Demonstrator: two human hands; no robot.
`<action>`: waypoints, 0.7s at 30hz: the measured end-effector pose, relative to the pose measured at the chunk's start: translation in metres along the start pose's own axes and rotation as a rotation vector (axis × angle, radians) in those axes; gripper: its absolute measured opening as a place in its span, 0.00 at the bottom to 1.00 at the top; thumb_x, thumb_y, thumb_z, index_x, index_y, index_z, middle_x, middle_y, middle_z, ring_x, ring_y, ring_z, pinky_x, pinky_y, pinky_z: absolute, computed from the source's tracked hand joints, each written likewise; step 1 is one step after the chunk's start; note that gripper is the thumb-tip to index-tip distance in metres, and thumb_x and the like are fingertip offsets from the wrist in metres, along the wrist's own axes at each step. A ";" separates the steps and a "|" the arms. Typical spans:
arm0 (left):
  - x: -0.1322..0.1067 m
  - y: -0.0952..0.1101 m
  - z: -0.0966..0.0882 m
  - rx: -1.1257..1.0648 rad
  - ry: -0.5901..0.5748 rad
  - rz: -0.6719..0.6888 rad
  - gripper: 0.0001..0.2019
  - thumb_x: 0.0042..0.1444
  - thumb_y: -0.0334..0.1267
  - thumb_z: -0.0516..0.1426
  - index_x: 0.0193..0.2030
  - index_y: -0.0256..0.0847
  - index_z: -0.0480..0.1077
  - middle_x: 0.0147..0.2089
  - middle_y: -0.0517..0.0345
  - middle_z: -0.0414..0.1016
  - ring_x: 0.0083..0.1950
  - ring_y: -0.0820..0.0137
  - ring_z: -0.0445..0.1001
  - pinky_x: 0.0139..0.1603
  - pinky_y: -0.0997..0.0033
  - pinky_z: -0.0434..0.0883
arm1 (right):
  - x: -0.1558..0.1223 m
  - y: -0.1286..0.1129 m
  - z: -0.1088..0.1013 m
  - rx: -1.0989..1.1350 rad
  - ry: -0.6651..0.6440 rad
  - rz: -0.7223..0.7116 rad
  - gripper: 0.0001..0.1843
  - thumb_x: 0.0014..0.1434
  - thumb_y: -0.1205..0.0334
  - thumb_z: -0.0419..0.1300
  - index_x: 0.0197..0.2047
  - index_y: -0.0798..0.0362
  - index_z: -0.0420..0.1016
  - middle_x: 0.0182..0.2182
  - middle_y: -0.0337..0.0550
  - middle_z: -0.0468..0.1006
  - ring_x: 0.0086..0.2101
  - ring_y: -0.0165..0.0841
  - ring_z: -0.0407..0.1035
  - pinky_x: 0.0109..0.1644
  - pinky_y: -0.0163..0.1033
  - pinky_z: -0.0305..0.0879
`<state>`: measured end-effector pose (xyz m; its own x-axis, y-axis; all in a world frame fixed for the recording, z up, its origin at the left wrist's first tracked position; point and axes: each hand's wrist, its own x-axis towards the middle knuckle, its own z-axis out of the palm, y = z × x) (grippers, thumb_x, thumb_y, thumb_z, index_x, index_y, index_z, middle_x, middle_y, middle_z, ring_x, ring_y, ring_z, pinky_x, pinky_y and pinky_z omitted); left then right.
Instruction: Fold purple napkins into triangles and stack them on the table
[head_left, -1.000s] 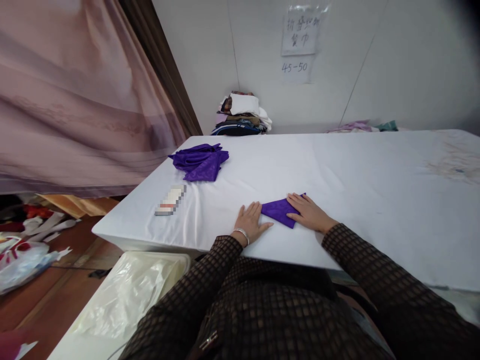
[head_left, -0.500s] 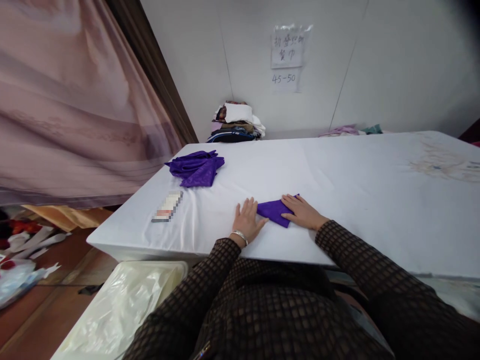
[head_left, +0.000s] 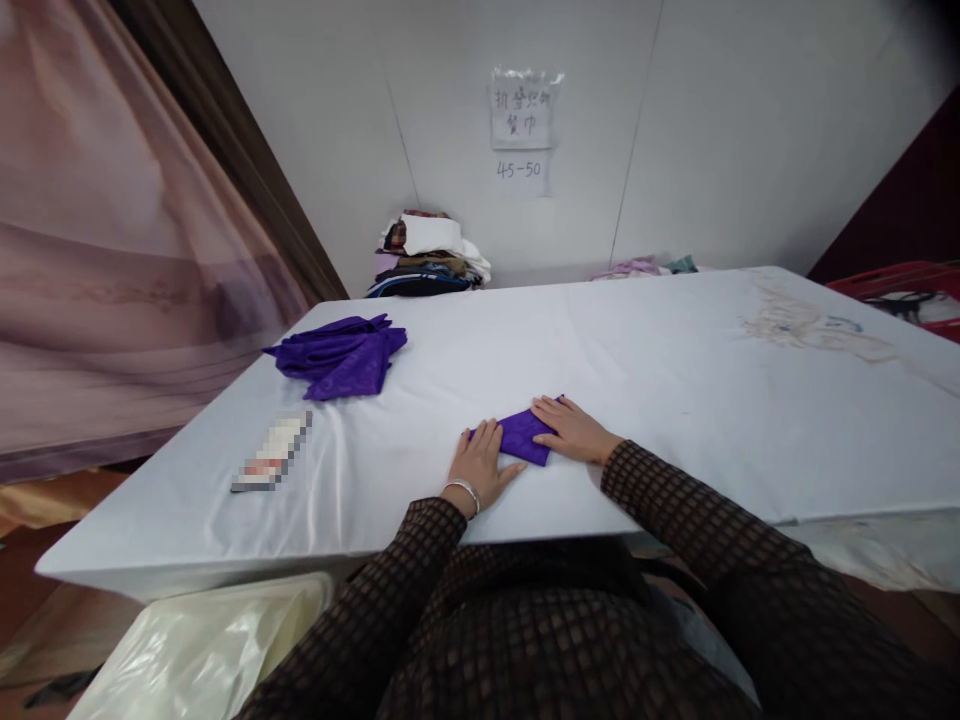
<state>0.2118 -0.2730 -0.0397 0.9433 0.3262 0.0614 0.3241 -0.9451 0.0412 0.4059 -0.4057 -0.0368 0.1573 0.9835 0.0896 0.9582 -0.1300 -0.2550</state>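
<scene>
Head camera showed me the left hand (head_left: 478, 468) and the right hand (head_left: 576, 432) laid flat, palms down and thumbs spread, resting on opposite ends of a folded purple cloth (head_left: 517, 440), its middle showing between them on the white table (head_left: 675, 420). Off to the left hand's left I saw a pixelated flat object (head_left: 274, 455), with a heap of purple fabric (head_left: 341, 362) beyond it; farther past both hands sat a stack of textiles (head_left: 431, 250).

Long brown-and-black checked sleeves (head_left: 675, 498), matching top (head_left: 555, 635), slim bracelet (head_left: 468, 490) — silvery, left-worn
</scene>
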 end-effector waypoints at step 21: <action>0.031 -0.010 -0.031 -0.324 -0.035 -0.178 0.17 0.55 0.30 0.52 0.50 0.42 0.71 0.49 0.49 0.76 0.54 0.59 0.71 0.56 0.59 0.64 | -0.008 0.034 -0.015 0.159 -0.084 0.086 0.34 0.57 0.63 0.48 0.67 0.55 0.53 0.66 0.50 0.52 0.65 0.39 0.45 0.66 0.53 0.36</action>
<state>0.2351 -0.2527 -0.0071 0.8781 0.4785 -0.0086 0.4487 -0.8169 0.3623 0.4410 -0.4200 -0.0322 0.2100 0.9776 -0.0175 0.8913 -0.1988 -0.4075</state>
